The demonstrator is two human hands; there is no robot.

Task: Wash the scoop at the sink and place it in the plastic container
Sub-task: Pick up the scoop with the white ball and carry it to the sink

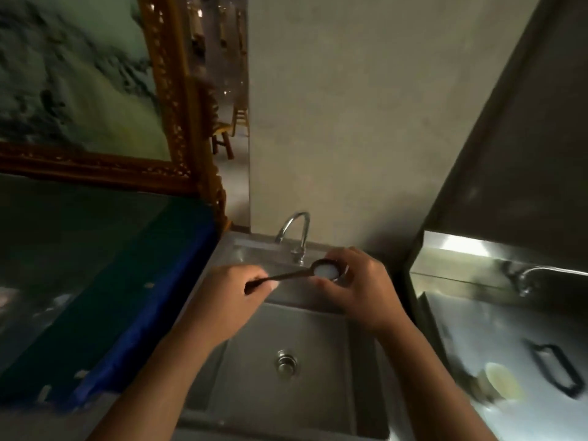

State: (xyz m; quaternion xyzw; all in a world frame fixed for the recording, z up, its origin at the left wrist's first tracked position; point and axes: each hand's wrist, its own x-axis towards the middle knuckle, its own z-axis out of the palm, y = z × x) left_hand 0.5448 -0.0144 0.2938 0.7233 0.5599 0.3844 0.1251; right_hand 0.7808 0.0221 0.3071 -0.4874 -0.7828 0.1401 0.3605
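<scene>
Over the steel sink (318,326) I hold a dark scoop (324,269) with a long thin handle. My left hand (230,294) pinches the handle's end. My right hand (356,281) cups the round bowl of the scoop, which looks whitish inside, just below the spout of the curved chrome faucet (296,232). I cannot tell whether water is running. The sink drain (286,361) lies below my hands. No plastic container is clearly in view.
A glass-topped surface with a blue edge (143,313) lies left of the sink, below a gold-framed painting (79,90). A steel cabinet (509,313) stands at the right, with a black handle (556,370) and a pale round object (502,380).
</scene>
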